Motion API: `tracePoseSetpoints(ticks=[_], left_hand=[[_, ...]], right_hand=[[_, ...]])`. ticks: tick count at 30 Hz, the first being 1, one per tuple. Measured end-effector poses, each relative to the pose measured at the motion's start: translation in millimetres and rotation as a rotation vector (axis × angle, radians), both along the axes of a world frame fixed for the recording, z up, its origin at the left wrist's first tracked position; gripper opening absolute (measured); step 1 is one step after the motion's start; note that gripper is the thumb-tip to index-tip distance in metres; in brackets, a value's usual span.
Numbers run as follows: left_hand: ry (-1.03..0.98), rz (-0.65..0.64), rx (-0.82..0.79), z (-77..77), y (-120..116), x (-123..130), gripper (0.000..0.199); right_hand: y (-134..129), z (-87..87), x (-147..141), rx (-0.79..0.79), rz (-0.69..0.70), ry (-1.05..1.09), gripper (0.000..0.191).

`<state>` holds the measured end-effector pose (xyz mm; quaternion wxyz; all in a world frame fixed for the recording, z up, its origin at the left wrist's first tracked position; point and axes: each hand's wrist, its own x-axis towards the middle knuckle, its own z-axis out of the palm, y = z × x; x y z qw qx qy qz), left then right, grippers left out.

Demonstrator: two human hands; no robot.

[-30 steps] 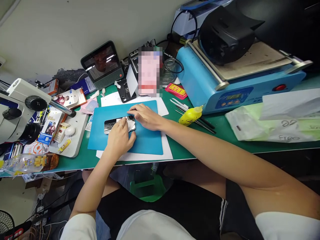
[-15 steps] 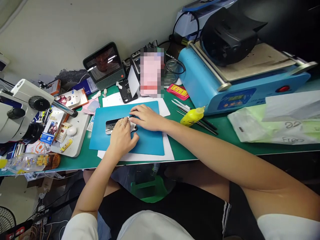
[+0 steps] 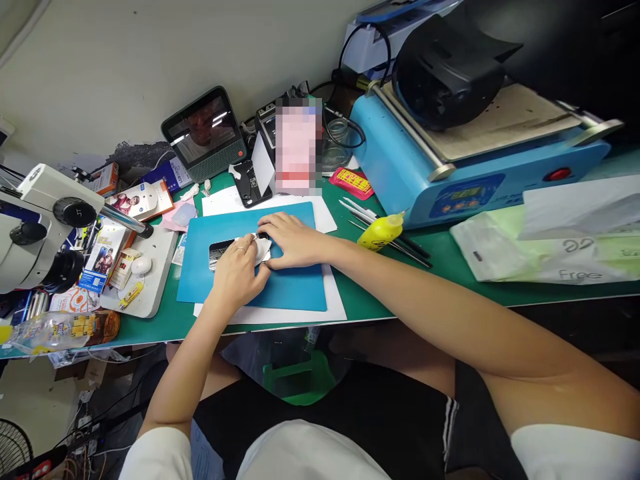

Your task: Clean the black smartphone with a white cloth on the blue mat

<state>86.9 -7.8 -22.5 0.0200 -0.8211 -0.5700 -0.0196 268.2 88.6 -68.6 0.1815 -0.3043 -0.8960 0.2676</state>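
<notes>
A dark-screened phone [image 3: 218,254] lies flat on the blue mat [image 3: 295,290], its right part covered by hands and a crumpled white tissue [image 3: 263,249]. My left hand [image 3: 237,272] is over the middle of the phone, its bent fingers closed on the tissue and pressing it against the screen. At the phone's right end, my right hand [image 3: 293,241] grips with its fingers at the far edge and its thumb at the near edge. Part of the fingertips of both hands is hidden.
Left stand a microscope [image 3: 60,220], small boxes and a bottle [image 3: 65,329] on its side. Behind the mat are a black phone shell [image 3: 250,183] and a smart display [image 3: 204,127]. Tweezers, a yellow squeeze bottle [image 3: 381,232] and a blue heating machine [image 3: 480,187] are on the right.
My right thumb has moved out toward the near edge of the phone, so the hand now spans its end. My left hand has shifted slightly, and more of the tissue shows.
</notes>
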Motion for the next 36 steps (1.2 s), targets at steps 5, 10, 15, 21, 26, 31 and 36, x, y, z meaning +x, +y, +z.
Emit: tracePoseSetpoints(ticks=[5,10,15,21,26,31,36], left_hand=[[-0.042,0.014,0.0,-2.7,-15,-3,0.05],[-0.022,0.001,-0.009,-4.4,-1,4,0.047],[-0.023,0.035,0.002,-8.7,-10,4,0.058],[-0.041,0.018,0.008,-11.0,-9,2,0.056],[-0.037,0.042,0.019,-11.0,-10,5,0.058],[-0.058,0.059,0.036,-12.9,-14,2,0.056],[-0.027,0.057,0.065,-16.3,-8,5,0.051]], right_hand=[[2,-1.0,0,0.008,0.015,0.039,0.068],[1,-0.1,-1,0.009,-0.001,0.014,0.067],[1,0.0,0,0.017,0.01,0.024,0.068],[2,-3.6,0,0.041,0.01,0.049,0.064],[2,-3.8,-1,0.036,0.008,0.046,0.066],[2,-2.9,-1,0.027,0.02,0.051,0.068],[1,-0.5,-1,0.033,-0.001,0.044,0.064]])
